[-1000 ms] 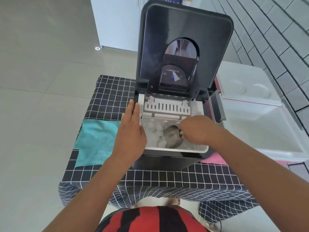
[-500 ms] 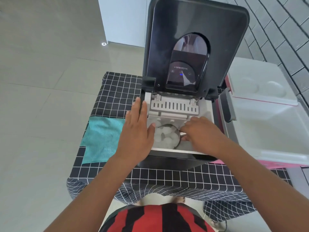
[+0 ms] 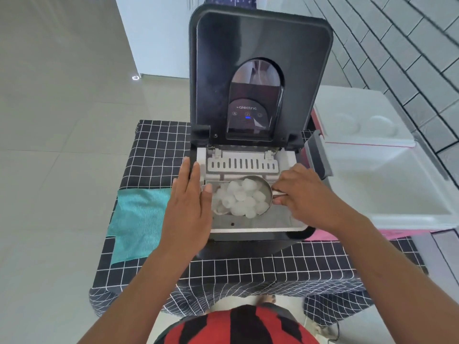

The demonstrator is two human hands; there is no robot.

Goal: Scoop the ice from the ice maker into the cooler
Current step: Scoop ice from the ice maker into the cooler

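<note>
Right hand [image 3: 301,194] grips the metal scoop [image 3: 258,194] handle, bowl heaped w/ ice [image 3: 239,198], level above the ice maker [image 3: 248,229] bin so nothing spills. Left hand [image 3: 190,207] lies flat on its rim, prob. steadying it. Cooler [image 3: 387,184] stands open just right, ready.

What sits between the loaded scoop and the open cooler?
In the head view, the right hand on the scoop handle, the ice maker's right wall, then the cooler's grey handle.
</note>
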